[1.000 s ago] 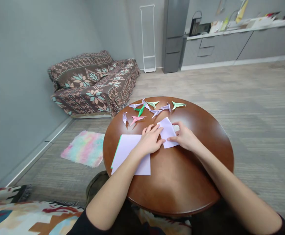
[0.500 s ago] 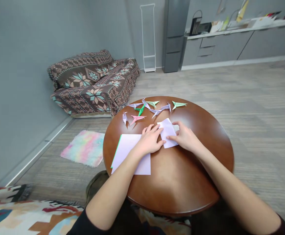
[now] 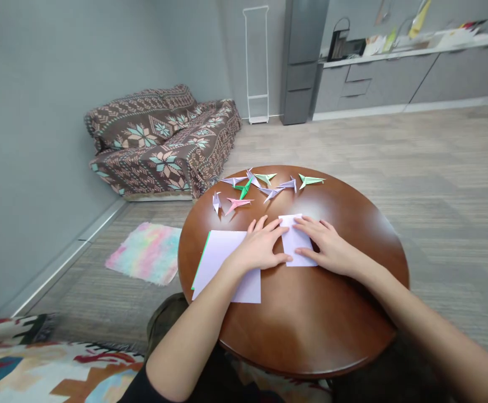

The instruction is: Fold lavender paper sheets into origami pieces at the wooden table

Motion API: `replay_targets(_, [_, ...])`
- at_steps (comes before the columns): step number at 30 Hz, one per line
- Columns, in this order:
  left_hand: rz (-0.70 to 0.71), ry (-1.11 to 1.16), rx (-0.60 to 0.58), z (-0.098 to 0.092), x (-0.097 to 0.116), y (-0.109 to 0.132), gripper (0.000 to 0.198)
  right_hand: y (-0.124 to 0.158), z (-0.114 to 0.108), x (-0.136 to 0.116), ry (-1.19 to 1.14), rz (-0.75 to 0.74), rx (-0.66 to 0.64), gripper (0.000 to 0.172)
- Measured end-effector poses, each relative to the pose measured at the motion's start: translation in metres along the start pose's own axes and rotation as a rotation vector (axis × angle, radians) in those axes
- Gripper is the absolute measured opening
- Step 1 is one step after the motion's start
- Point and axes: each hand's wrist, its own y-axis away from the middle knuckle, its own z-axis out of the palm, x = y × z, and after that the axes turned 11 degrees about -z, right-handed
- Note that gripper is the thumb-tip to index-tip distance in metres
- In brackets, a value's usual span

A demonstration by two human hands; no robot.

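Right hand [image 3: 330, 246] has squared the small folded lilac paper [image 3: 298, 252] near the middle of the counter [image 3: 311, 330], now pressing it flat, fingers open. Left hand [image 3: 258, 245] lies spread on a larger lilac sheet [image 3: 223, 257], gripping nothing. Mid-fold, it seems — a firm crease looks called for.

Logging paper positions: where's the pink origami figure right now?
In the head view, the pink origami figure lies on the far left of the round wooden table, just beyond the left hand, with a small lilac origami figure to its left.
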Motion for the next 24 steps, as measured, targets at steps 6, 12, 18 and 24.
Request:
replay_targets(6, [-0.014, 0.012, -0.006, -0.001, 0.002, 0.000, 0.079, 0.003, -0.001, -0.019, 0.172, -0.222, 0.117, 0.028])
replay_targets(12, [-0.021, -0.005, -0.005, -0.001, 0.004, 0.000, 0.077, 0.004, -0.002, -0.039, 0.267, -0.427, 0.169, 0.026])
replay_targets(18, [-0.011, -0.021, -0.004, -0.001, 0.005, 0.000, 0.073, 0.000, -0.001, -0.040, 0.269, -0.424, 0.167, 0.023])
replay_targets(24, [-0.022, -0.021, -0.012, -0.001, 0.005, 0.000, 0.074, -0.002, -0.001, -0.044, 0.319, -0.428, 0.191, 0.028])
